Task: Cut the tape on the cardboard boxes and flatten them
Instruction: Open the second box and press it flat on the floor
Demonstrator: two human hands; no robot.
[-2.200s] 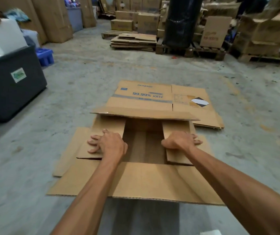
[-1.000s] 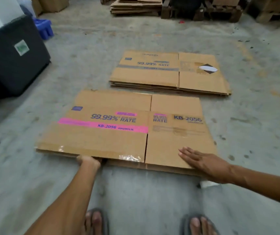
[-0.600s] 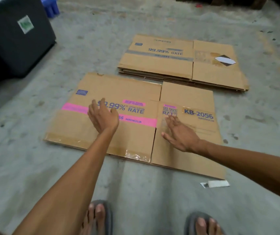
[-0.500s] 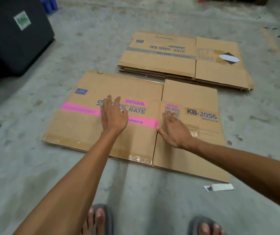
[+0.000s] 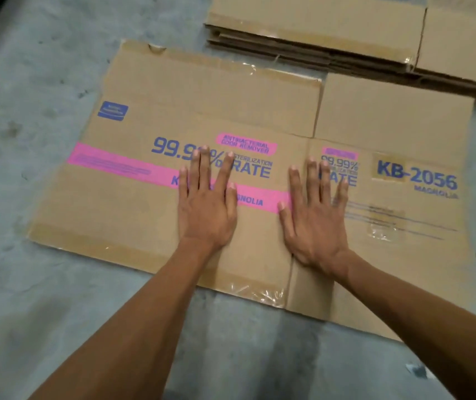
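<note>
Grey concrete floor (image 5: 43,313) fills the head view, and the flattened cardboard box (image 5: 132,209) with a pink band and blue print lies flat on it, in the middle of the frame. The left hand (image 5: 206,209) and the right hand (image 5: 316,223) both rest palm-down on the box with fingers straight and spread, on either side of its fold line, covering part of the lettering. Clear tape (image 5: 259,290) shines along the near edge. A stack of flattened boxes (image 5: 332,27) lies just beyond, cut off by the top and right edges. A pale scrap (image 5: 417,370) near the right forearm is too blurred to identify.
</note>
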